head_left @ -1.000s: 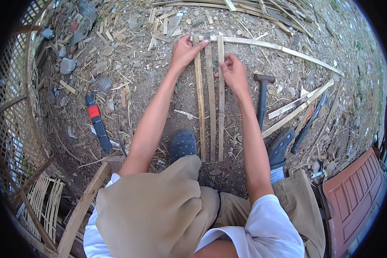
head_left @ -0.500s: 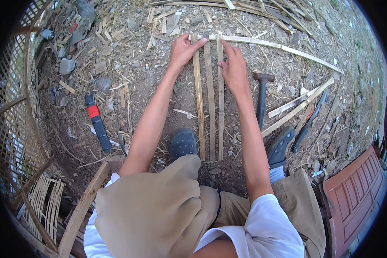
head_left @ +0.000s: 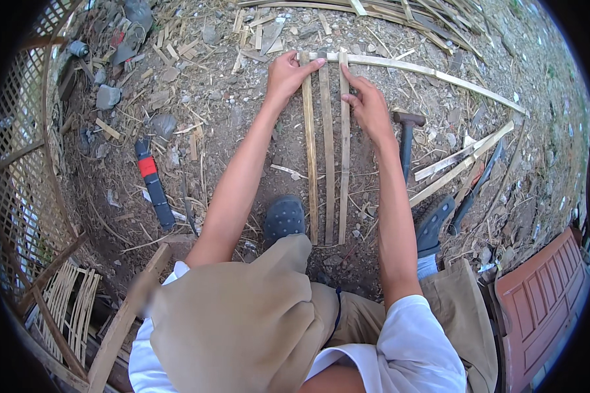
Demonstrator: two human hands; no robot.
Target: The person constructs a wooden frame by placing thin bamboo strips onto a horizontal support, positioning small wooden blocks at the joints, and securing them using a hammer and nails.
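Observation:
Three narrow wooden slats lie side by side on the ground: a left slat [head_left: 310,157], a middle slat [head_left: 328,157] and a right slat [head_left: 345,164]. Across their far ends runs a long, slightly bowed wooden strip [head_left: 432,72] that reaches far to the right. My left hand [head_left: 290,82] is closed on the far end of the left slat and the strip, its thumb stretched toward the middle slat's tip. Beside the right slat, my right hand [head_left: 370,108] has its fingers apart, with the index fingertip against that slat just below the strip.
A hammer [head_left: 408,141] lies right of my right forearm, with loose strips [head_left: 465,164] and a dark long-handled tool [head_left: 472,196] beyond. Leftward lies a black object with a red band [head_left: 154,187]. More strips [head_left: 373,16] are piled at the back. A lattice panel [head_left: 23,150] stands far left.
The whole view has shifted slightly, so things sit a little further right. My right index finger has come down from the strip onto the right slat. My left hand keeps its hold.

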